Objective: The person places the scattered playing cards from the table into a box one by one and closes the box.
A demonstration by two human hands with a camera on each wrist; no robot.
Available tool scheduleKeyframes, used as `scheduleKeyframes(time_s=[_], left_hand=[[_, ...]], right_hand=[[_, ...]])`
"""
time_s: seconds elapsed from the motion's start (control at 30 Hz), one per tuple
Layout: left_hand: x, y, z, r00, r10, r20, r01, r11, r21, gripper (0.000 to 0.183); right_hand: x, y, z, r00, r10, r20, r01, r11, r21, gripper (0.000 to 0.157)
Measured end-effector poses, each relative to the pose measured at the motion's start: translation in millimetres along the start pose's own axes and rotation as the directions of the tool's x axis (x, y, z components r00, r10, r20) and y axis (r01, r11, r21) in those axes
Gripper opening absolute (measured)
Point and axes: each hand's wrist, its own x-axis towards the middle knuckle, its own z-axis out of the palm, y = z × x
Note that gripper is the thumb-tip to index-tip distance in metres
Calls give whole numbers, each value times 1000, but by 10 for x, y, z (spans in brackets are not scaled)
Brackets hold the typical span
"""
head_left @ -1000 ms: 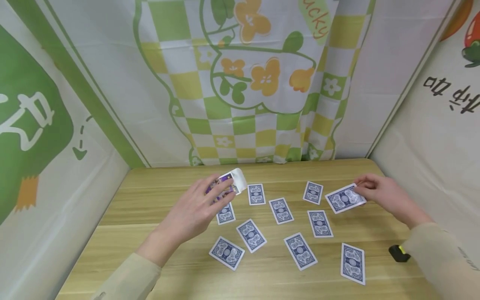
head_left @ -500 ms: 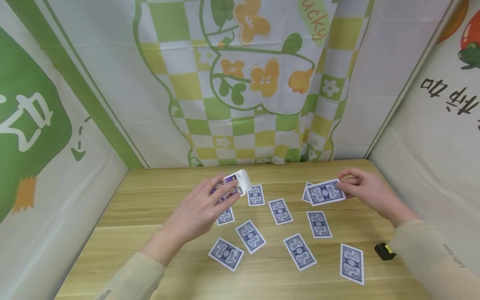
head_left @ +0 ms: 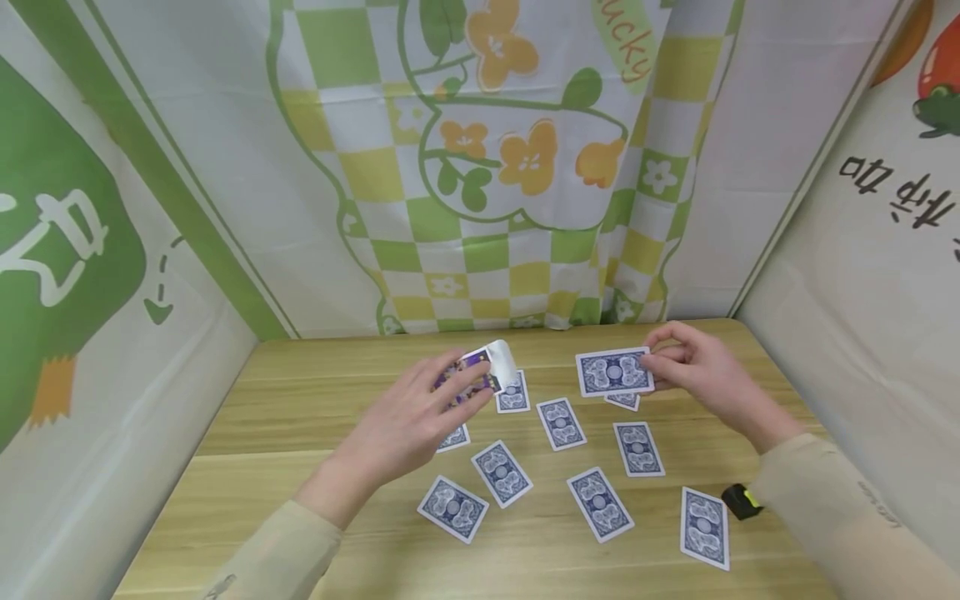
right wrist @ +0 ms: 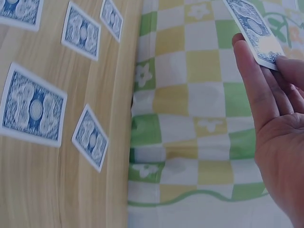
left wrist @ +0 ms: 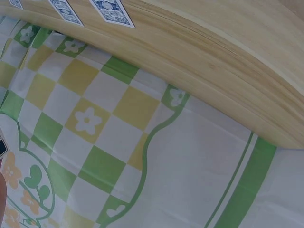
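Note:
My right hand (head_left: 693, 367) pinches a blue-backed playing card (head_left: 613, 372) by its right end, thumb on top and fingers beneath. In the right wrist view the same card (right wrist: 254, 33) is held up above the table's far edge. On the left, my left hand (head_left: 412, 417) holds a purple card box (head_left: 468, 375) from above, its white flap (head_left: 501, 365) pointing right. The left wrist view barely catches that hand, at its left edge. A face-down card (head_left: 623, 401) lies partly hidden under the held one, and another (head_left: 516, 394) is partly covered by the box.
Several more blue-backed cards, such as one in the middle (head_left: 561, 423) and one at front right (head_left: 705, 527), lie scattered on the wooden table (head_left: 285, 400). A small black object (head_left: 741, 502) is by my right sleeve. A checkered cloth (head_left: 487, 250) hangs behind.
My right hand has moved left with the card, passing over a card on the table. The left hand and box have shifted slightly right.

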Motion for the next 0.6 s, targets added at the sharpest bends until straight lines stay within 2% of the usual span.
scheduleKeyframes(time_s=[0.3, 0.6], left_hand=[[89, 31, 33, 999, 46, -25, -45, 999, 5, 62], [170, 75, 36, 997, 80, -12, -79, 997, 11, 55]], right_hand=[[-3, -167, 133, 998, -59, -28, 61, 996, 70, 27], [18, -303, 274, 998, -60, -8, 61, 992, 108, 25]])
